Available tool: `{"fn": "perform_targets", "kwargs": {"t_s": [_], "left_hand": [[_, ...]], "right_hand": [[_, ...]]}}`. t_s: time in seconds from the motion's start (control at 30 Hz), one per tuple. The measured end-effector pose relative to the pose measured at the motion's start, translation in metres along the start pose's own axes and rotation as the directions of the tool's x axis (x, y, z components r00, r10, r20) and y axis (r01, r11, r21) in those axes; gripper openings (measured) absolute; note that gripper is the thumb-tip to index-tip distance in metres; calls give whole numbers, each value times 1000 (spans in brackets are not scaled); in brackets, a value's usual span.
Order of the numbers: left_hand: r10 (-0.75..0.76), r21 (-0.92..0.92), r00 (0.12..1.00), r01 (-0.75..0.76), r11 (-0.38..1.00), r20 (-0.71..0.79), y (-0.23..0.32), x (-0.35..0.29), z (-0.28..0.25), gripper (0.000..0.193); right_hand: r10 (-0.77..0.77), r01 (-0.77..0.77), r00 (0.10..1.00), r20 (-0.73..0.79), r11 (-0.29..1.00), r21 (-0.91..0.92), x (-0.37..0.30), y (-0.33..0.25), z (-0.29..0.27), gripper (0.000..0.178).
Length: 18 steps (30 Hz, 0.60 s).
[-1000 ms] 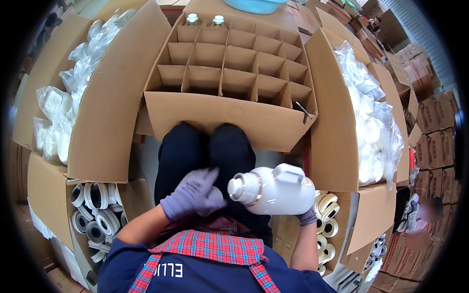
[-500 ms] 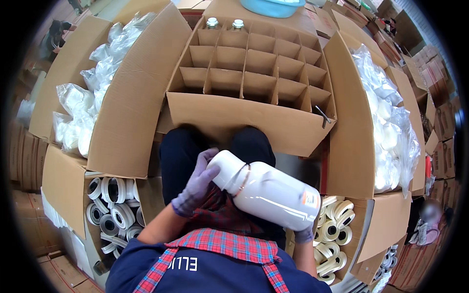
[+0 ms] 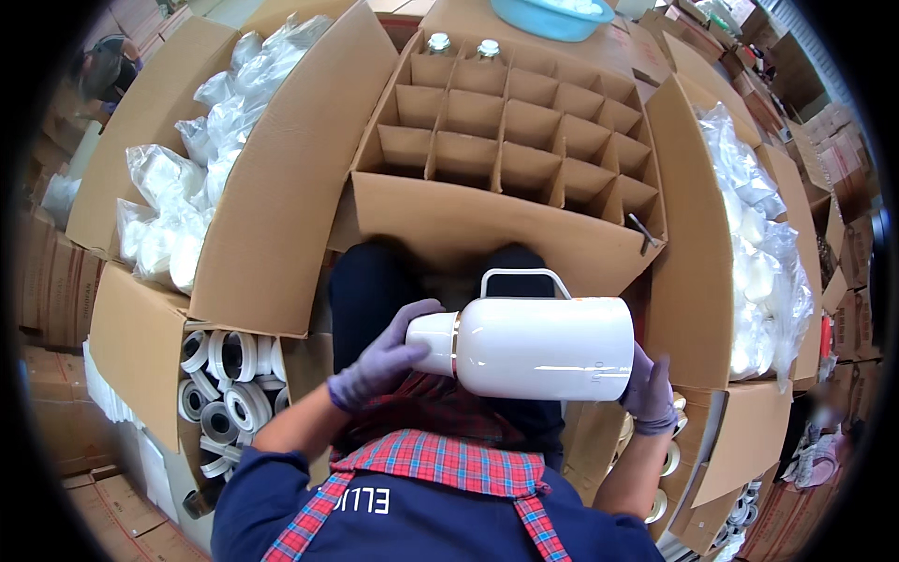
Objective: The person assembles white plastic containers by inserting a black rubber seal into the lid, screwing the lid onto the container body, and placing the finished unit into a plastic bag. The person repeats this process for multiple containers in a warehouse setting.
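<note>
Sideways above my lap lies a white vacuum jug (image 3: 538, 348), with a white cup-shaped cap, a thin copper-coloured ring at its neck and a loop handle on its far side. My left hand (image 3: 386, 361), in a purple glove, is wrapped round the cap end. At the base, my gloved right hand (image 3: 650, 389) presses against the bottom and holds that end up. Part of its fingers is hidden behind the jug. Just beyond stands a cardboard carton (image 3: 506, 225) with divider cells, and clear bottles (image 3: 487, 51) with white tops sit in its far left cells.
Open cartons of plastic-wrapped white parts flank me, left (image 3: 272, 178) and right (image 3: 688, 234). Below them are boxes of grey-white ring parts (image 3: 245, 405) and cream ring parts (image 3: 657, 506). A metal rod (image 3: 642, 230) sits on the divided carton's edge. Behind it is a blue basin (image 3: 552, 23).
The jug has turned about its length and levelled out, so its handle now shows on the far side. My right hand has come up from beneath to the base end.
</note>
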<state>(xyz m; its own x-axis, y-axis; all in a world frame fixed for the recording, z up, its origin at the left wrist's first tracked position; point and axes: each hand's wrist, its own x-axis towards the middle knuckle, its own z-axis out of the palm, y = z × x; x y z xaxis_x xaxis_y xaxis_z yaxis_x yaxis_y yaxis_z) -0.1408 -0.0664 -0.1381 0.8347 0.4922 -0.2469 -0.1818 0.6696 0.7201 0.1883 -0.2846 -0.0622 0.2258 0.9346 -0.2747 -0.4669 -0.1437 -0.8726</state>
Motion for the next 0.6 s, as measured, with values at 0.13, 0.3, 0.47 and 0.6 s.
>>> {"fn": "perform_targets", "kwargs": {"t_s": [0.13, 0.3, 0.47, 0.6], "left_hand": [[628, 721, 469, -655, -226, 622, -26, -19, 6, 42], [-1, 406, 440, -828, -388, 898, -26, -32, 5, 31], [631, 805, 577, -578, -135, 519, -37, -37, -4, 61], [391, 581, 919, -347, 736, 52, -54, -36, -10, 85]], "right_hand": [[32, -120, 990, -140, 722, -682, 53, -25, 16, 51], [36, -89, 996, -82, 412, -907, 116, -65, 64, 51], [148, -2, 986, 77, 472, -882, 168, -58, 54, 46], [-287, 163, 957, 44, 406, -899, 121, -41, 38, 41]]}}
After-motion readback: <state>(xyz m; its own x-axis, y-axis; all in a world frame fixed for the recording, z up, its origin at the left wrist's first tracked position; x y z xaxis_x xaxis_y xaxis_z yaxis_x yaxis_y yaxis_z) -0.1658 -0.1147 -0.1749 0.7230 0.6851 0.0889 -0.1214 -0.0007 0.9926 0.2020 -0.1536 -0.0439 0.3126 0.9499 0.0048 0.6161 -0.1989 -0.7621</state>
